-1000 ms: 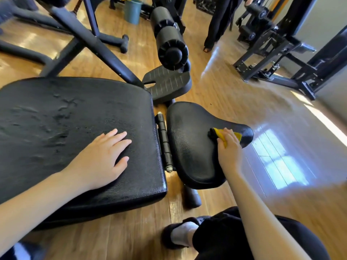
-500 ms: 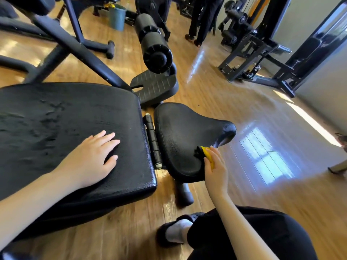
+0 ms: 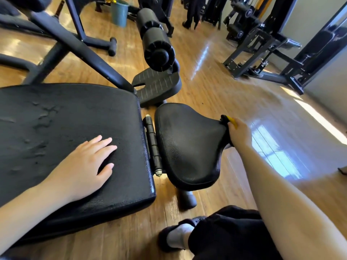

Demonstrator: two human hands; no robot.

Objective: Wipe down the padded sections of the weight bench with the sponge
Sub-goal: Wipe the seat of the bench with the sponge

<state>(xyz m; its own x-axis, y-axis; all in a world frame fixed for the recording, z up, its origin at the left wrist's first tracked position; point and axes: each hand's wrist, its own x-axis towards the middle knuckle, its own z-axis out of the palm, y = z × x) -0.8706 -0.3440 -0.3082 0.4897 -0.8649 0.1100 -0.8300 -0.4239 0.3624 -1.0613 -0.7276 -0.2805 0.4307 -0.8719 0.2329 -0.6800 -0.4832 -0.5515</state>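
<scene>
Since half a second ago the right hand (image 3: 239, 133) has carried the sponge (image 3: 229, 120) from the seat pad's near right edge up to its narrow far right tip. Yellow with a dark scrubbing face, the sponge is pinched in curled fingers against that tip, mostly hidden by the hand. Black and pebbled, the seat pad (image 3: 187, 145) sits just right of the large back pad (image 3: 62, 128), a hinge (image 3: 153, 145) between them. On the back pad the left hand (image 3: 88, 166) lies flat, fingers straight and spread. Beyond stand a foam roller (image 3: 155, 40) and footplate (image 3: 157, 87); a teal bucket (image 3: 119, 12) waits far off on the wooden floor (image 3: 234, 94).
</scene>
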